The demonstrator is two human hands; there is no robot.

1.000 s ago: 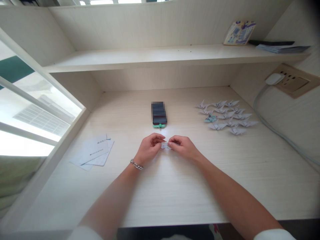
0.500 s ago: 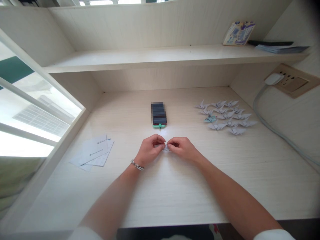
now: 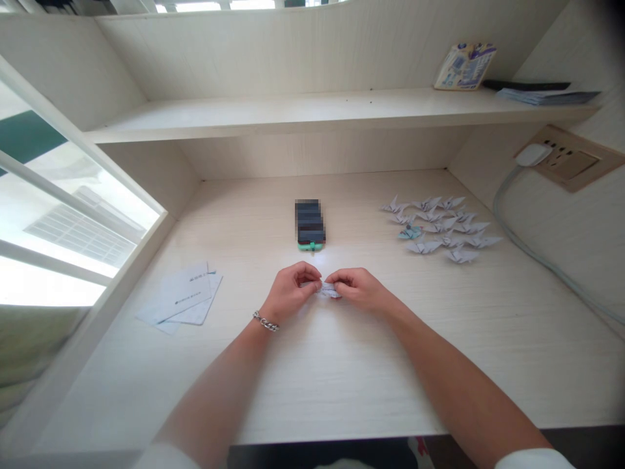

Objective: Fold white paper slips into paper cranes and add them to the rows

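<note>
A small folded piece of white paper (image 3: 327,292) is held between my two hands, just above or on the desk. My left hand (image 3: 295,287), with a chain bracelet at the wrist, pinches its left end. At its right end, the fingers of my right hand (image 3: 358,287) are closed on the paper. The fingers cover both ends, so the full folded shape is hidden. To the right, several folded paper cranes (image 3: 442,225) stand in rows; most are white and one crane (image 3: 410,232) is light blue.
Behind my hands lies a phone (image 3: 310,221) with a green edge. Flat paper sheets (image 3: 190,296) lie at the left. A shelf (image 3: 293,114) spans the back, bearing a small box (image 3: 465,66). A charger cable (image 3: 532,254) runs down the right side.
My right thumb and fingers have shifted slightly right along the folded paper, and more of it shows between my hands. The left hand stays nearly in place.
</note>
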